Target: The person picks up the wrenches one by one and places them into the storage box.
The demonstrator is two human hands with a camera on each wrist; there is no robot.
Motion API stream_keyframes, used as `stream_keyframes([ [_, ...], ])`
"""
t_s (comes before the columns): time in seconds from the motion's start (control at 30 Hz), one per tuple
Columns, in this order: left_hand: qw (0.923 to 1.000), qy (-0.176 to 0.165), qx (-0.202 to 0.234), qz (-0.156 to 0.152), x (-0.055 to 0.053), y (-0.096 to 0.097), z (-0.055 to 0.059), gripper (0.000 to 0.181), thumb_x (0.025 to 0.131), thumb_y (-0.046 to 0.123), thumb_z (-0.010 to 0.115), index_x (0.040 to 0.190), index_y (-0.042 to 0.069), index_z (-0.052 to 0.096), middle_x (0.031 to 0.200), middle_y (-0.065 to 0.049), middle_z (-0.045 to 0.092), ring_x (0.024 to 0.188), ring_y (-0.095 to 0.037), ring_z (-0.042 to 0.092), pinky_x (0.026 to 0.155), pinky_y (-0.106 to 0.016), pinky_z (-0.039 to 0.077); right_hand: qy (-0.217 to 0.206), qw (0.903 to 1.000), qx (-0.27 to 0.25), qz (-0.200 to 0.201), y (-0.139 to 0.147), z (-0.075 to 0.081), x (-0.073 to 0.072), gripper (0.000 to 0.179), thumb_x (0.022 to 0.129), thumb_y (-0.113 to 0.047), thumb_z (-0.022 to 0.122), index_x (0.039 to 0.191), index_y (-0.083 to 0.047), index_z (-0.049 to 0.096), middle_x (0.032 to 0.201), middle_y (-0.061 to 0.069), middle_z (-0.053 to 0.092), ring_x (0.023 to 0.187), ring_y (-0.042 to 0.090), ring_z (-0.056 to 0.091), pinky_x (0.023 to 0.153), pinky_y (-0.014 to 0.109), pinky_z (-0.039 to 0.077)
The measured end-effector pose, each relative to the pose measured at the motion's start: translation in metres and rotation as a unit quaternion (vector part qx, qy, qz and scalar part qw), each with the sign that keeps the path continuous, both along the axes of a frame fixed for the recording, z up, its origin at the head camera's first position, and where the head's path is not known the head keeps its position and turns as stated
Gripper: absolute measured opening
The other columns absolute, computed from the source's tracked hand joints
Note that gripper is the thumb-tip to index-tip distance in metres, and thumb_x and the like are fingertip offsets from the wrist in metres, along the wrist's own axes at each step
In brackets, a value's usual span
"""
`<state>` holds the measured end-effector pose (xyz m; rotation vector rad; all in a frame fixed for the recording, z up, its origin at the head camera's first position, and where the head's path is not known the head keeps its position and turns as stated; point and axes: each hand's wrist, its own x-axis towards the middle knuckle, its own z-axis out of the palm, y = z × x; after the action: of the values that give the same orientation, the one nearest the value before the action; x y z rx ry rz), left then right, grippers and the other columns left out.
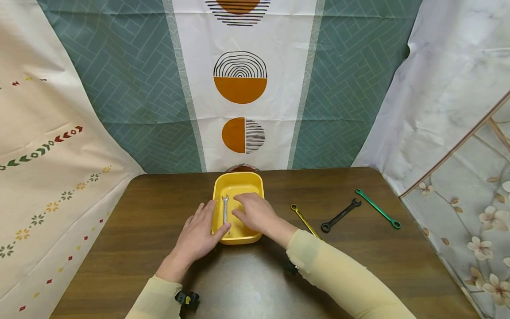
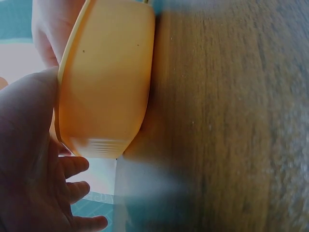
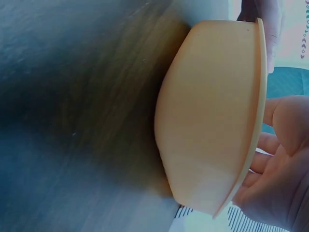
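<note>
A yellow plastic tray [image 1: 240,180] stands near the table's far edge, and a silver combination wrench [image 1: 225,209] lies lengthwise inside on its left. My left hand [image 1: 198,232] is at the tray's left side, fingers spread and thumb reaching over the rim near the wrench's lower end. Over the tray's right half hovers my right hand [image 1: 255,212], its fingers loosely bent with nothing visible in them. The left wrist view has the tray's outer wall [image 2: 108,72] beside the left hand [image 2: 29,150]. In the right wrist view, the right hand [image 3: 287,154] is above the rim.
Right of the tray, a yellow wrench [image 1: 303,218] lies partly behind the right forearm. Farther right are a black wrench [image 1: 341,215] and a green wrench [image 1: 377,207]. Patterned cloths [image 1: 131,66] hang behind and beside the brown wooden table [image 1: 159,195].
</note>
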<state>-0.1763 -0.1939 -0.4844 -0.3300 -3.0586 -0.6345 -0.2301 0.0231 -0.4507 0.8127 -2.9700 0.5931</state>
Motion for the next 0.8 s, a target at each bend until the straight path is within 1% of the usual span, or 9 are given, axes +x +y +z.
stream_keyframes([
  [0.17,1.0,0.002,0.002,-0.002,-0.001,0.001,0.0,0.102,0.107,0.072,0.053,0.174,0.001,0.024,0.179,-0.021,0.03,0.166,-0.046,0.021,0.125,-0.075,0.026,0.044,0.9988,0.016,0.014,0.007,0.0,0.004,0.049,0.11,-0.036,0.071,0.15,-0.008,0.066,0.152,0.01,0.067,0.146,0.03,0.056,0.125,0.045,0.041],
  [0.3,1.0,0.004,0.0,-0.003,-0.002,0.001,0.001,0.101,0.107,0.072,0.052,0.174,0.0,0.024,0.178,-0.021,0.03,0.166,-0.046,0.021,0.125,-0.076,0.026,0.066,0.9974,0.024,0.017,0.013,0.002,0.006,0.052,0.11,-0.038,0.071,0.152,-0.008,0.065,0.155,0.011,0.063,0.149,0.03,0.053,0.128,0.047,0.036],
  [0.43,1.0,0.004,-0.003,-0.002,-0.003,0.0,0.001,0.101,0.107,0.071,0.053,0.174,0.0,0.024,0.178,-0.021,0.03,0.166,-0.046,0.021,0.125,-0.075,0.026,0.075,0.9966,0.027,0.019,0.021,0.004,0.007,0.055,0.11,-0.038,0.07,0.155,-0.007,0.062,0.159,0.012,0.06,0.153,0.032,0.05,0.13,0.048,0.032],
  [0.57,1.0,0.002,0.0,-0.001,-0.003,0.0,0.0,0.1,0.107,0.068,0.056,0.174,0.001,0.024,0.179,-0.021,0.03,0.166,-0.045,0.021,0.125,-0.075,0.025,0.076,0.9966,0.031,0.011,0.027,0.006,0.009,0.06,0.11,-0.04,0.07,0.159,-0.009,0.059,0.163,0.012,0.056,0.155,0.032,0.047,0.132,0.05,0.029],
  [0.8,1.0,-0.004,0.003,0.002,-0.002,0.0,-0.002,0.102,0.106,0.07,0.056,0.175,0.002,0.023,0.179,-0.02,0.029,0.167,-0.044,0.02,0.126,-0.074,0.024,0.09,0.9954,0.03,0.011,0.038,0.007,0.013,0.063,0.109,-0.042,0.072,0.161,-0.009,0.057,0.164,0.013,0.055,0.155,0.033,0.047,0.131,0.05,0.03],
])
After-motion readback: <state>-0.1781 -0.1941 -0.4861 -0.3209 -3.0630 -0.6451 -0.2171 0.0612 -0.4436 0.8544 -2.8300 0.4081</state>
